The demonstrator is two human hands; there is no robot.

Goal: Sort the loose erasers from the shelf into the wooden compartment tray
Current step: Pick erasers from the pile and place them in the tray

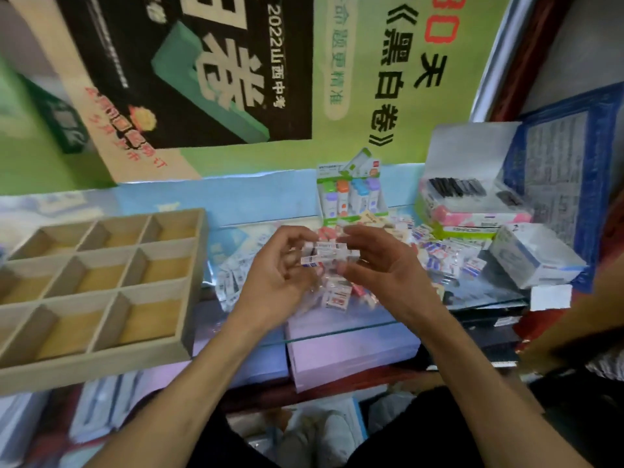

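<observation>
Covering the glass shelf, loose erasers beneath green posters.

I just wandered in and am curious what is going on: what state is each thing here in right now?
Wooden compartment tray: visible compartments hold nothing.
Loose erasers: scattered in a heap on the glass shelf.
Held erasers: small stack, pinched between both hands.
Left hand: grips the stack.
Right hand: grips the stack.
</observation>
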